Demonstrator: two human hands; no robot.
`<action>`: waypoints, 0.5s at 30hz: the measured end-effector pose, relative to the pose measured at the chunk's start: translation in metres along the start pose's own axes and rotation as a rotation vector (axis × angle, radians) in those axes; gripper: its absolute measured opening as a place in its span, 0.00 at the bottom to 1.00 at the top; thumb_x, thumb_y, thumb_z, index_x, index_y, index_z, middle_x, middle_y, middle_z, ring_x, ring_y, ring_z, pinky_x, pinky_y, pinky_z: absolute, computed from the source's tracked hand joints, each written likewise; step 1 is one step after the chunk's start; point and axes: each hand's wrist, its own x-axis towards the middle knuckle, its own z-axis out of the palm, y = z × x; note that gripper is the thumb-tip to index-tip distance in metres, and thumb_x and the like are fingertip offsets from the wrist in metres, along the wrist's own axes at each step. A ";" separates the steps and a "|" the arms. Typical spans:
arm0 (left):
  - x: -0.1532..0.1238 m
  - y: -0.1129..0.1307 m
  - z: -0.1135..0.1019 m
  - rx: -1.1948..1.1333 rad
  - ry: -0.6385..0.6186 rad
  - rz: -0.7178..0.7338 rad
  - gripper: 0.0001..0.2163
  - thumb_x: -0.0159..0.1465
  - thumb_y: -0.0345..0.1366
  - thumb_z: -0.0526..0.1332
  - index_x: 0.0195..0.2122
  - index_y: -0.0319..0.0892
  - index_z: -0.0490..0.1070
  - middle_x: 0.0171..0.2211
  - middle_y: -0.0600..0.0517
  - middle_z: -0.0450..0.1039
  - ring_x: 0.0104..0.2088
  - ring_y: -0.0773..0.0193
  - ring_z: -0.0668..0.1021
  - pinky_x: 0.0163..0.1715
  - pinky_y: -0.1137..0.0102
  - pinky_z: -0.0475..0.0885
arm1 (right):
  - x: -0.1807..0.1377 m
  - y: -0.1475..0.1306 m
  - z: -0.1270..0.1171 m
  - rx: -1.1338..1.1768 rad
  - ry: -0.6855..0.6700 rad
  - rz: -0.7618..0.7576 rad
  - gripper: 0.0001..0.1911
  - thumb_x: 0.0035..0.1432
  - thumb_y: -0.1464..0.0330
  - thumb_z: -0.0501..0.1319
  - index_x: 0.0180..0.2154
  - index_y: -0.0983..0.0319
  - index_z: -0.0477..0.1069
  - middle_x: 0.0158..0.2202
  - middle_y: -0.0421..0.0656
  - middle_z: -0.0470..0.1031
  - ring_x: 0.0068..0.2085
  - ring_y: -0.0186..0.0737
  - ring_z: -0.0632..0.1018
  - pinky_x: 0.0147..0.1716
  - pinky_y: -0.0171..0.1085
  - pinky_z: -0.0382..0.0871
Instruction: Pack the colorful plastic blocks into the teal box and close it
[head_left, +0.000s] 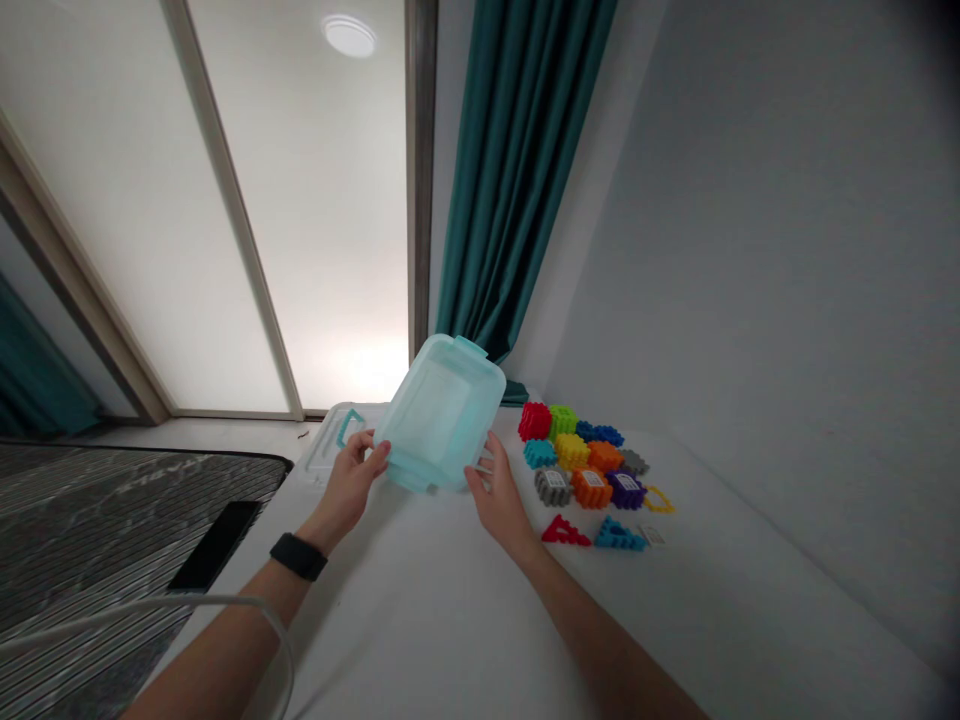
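Both hands clamp the translucent teal storage box (442, 410), left hand (352, 480) at its eight o'clock edge and right hand (499, 495) at five, tipping it over the white table (450, 600). Its lid (330, 445) lies at nine o'clock and the toy blocks (585, 460) at three. Handling the box seems the step in hand, and it calls for an even two-sided grip.

Looks like an ordinary room in somebody's home. You've got long teal curtains (517, 180), frosted sliding doors (315, 230), a round ceiling light (349, 36) and a striped rug (90, 520). There are also kids' toy blocks (577, 455) on a white table (450, 620) and a plastic tub (442, 415).
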 end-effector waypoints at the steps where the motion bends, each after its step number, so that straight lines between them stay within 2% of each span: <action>1: -0.002 -0.005 0.001 0.010 -0.002 0.018 0.20 0.58 0.52 0.65 0.29 0.44 0.58 0.39 0.53 0.70 0.35 0.65 0.74 0.35 0.69 0.71 | 0.000 0.000 0.007 0.077 0.025 0.043 0.37 0.66 0.69 0.52 0.70 0.59 0.38 0.60 0.59 0.66 0.49 0.46 0.79 0.43 0.46 0.80; 4: -0.007 -0.014 0.001 0.115 -0.046 0.094 0.19 0.61 0.54 0.61 0.29 0.44 0.61 0.46 0.48 0.72 0.42 0.60 0.75 0.42 0.65 0.72 | 0.005 0.005 0.011 0.161 0.099 0.092 0.36 0.65 0.70 0.52 0.71 0.59 0.40 0.56 0.58 0.70 0.45 0.44 0.79 0.38 0.42 0.80; 7: -0.010 -0.019 -0.002 0.191 -0.124 0.125 0.15 0.63 0.52 0.61 0.33 0.43 0.66 0.46 0.47 0.73 0.48 0.57 0.75 0.49 0.62 0.71 | 0.009 0.011 0.002 0.116 0.121 0.090 0.35 0.65 0.71 0.52 0.70 0.60 0.45 0.56 0.58 0.70 0.45 0.44 0.78 0.37 0.40 0.80; 11: -0.013 -0.020 -0.003 0.168 -0.106 0.102 0.16 0.63 0.51 0.61 0.41 0.44 0.69 0.44 0.48 0.75 0.46 0.57 0.76 0.49 0.63 0.72 | 0.007 0.009 -0.007 0.036 0.092 0.090 0.35 0.65 0.70 0.51 0.70 0.60 0.46 0.57 0.56 0.68 0.48 0.44 0.76 0.39 0.39 0.79; 15: -0.011 -0.017 -0.009 0.140 -0.077 0.092 0.16 0.62 0.52 0.62 0.35 0.44 0.68 0.47 0.48 0.76 0.48 0.56 0.76 0.47 0.65 0.72 | 0.004 0.000 -0.009 0.054 -0.007 0.091 0.35 0.65 0.69 0.51 0.71 0.59 0.46 0.58 0.55 0.66 0.50 0.43 0.75 0.39 0.38 0.79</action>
